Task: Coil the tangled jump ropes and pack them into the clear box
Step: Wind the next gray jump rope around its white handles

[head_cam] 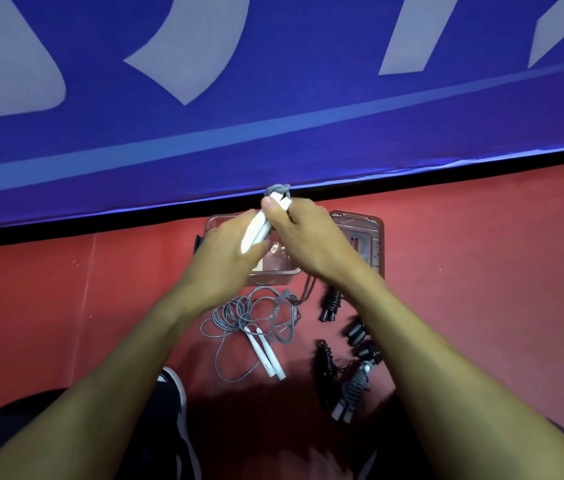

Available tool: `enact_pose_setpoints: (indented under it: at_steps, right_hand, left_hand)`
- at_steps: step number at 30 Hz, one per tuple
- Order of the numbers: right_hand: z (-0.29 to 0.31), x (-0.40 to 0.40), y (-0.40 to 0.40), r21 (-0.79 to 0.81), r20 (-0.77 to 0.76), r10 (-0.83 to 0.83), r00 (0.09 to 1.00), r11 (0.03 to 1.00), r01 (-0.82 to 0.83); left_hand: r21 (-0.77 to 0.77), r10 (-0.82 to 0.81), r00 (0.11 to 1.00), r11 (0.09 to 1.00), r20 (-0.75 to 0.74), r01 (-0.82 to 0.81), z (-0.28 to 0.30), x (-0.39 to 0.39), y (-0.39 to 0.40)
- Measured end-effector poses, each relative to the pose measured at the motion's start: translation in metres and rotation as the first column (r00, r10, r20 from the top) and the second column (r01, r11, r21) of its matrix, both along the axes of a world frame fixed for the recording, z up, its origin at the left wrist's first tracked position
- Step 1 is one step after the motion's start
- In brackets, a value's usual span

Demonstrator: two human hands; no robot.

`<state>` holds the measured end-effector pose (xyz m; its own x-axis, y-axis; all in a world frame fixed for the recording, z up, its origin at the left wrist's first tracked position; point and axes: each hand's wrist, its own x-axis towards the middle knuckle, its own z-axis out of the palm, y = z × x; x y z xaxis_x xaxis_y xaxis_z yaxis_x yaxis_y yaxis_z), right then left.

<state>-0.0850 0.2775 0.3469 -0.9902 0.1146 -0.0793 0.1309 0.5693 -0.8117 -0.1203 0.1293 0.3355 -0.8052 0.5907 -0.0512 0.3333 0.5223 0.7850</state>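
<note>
Head view, setting: a red floor (pixel 100 306) is seen from above, bordered at the far side by a blue banner (pixel 273 98) with pale lettering.
Left hand (pixel 228 244): fingers are curled round the lower part of a pair of white handles (pixel 256 230), held together above the floor.
Right hand (pixel 305 233): the top of the same handles is pinched by thumb and fingers, where a grey rope knot (pixel 276 191) is bunched.
Clear box (pixel 273 275): it lies open on the floor, directly below both hands, with its lid (pixel 369 237) just beside it on the right.
Loose rope (pixel 249 320): a grey tangle with white handles is spread on the floor, near the box.
Bundled ropes (pixel 346 362): several dark coiled ropes lie to the right, partly hidden by the right forearm.
Risk: the wound cord is judged likely to spring loose if the pinch is relaxed before the bundle is laid in the box.
</note>
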Motion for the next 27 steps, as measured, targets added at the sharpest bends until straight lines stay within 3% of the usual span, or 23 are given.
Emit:
enact_pose_setpoints:
  at_steps: [2,5,7,9,12,13,15,17,20,22,24,27]
  right_hand:
    - [0.003,0.004,-0.004,0.096,0.056,-0.033,0.998,0.995,0.027]
    - [0.003,0.003,-0.003,-0.057,0.107,-0.107,0.989,0.992,0.114]
    - [0.002,0.001,-0.003,-0.152,0.121,-0.102,0.987,0.981,0.120]
    - [0.004,-0.001,0.000,-0.260,0.119,-0.060,0.991,0.961,0.090]
    - [0.008,0.001,0.005,-0.366,0.116,-0.015,0.993,0.929,0.057]
    - [0.008,0.001,0.005,-0.336,0.105,-0.019,0.994,0.940,0.054]
    - [0.005,0.003,0.004,-0.180,0.080,-0.022,0.997,0.983,0.036]
    - [0.004,0.004,0.000,-0.071,0.120,-0.028,0.992,0.997,0.037]
    - [0.006,0.003,-0.003,-0.055,0.121,-0.076,0.990,0.995,0.083]
    - [0.005,-0.001,-0.004,-0.120,0.095,-0.089,0.991,0.988,0.100]
    - [0.003,-0.002,-0.004,-0.190,0.099,-0.060,0.993,0.979,0.078]
    - [0.002,0.002,0.000,-0.284,0.098,0.069,0.993,0.958,-0.038]
  left_hand:
    - [-0.159,0.040,0.976,0.984,-0.214,-0.075,-0.006,0.000,0.000]
    - [-0.240,0.024,0.901,0.961,-0.433,-0.141,-0.008,0.006,0.002]
    - [-0.199,0.041,0.895,0.970,-0.444,-0.143,-0.006,0.009,0.004]
    - [-0.145,0.065,0.950,0.983,-0.306,-0.114,-0.004,0.006,0.005]
    - [-0.014,0.035,0.996,0.999,0.079,-0.034,0.003,-0.004,0.004]
    - [-0.019,0.027,0.996,0.999,0.087,-0.026,0.005,-0.005,0.003]
    - [-0.133,0.030,0.999,0.991,-0.034,-0.035,0.002,-0.003,0.001]
    - [-0.235,0.020,0.969,0.969,-0.246,-0.079,-0.007,0.003,0.001]
    - [-0.270,-0.036,0.898,0.958,-0.439,-0.094,-0.020,0.005,0.001]
    - [-0.210,-0.021,0.881,0.974,-0.472,-0.090,-0.018,0.004,0.002]
    - [-0.158,0.024,0.940,0.984,-0.340,-0.082,-0.010,0.003,0.004]
    - [-0.072,-0.025,0.998,0.997,0.058,0.029,0.006,-0.001,0.001]
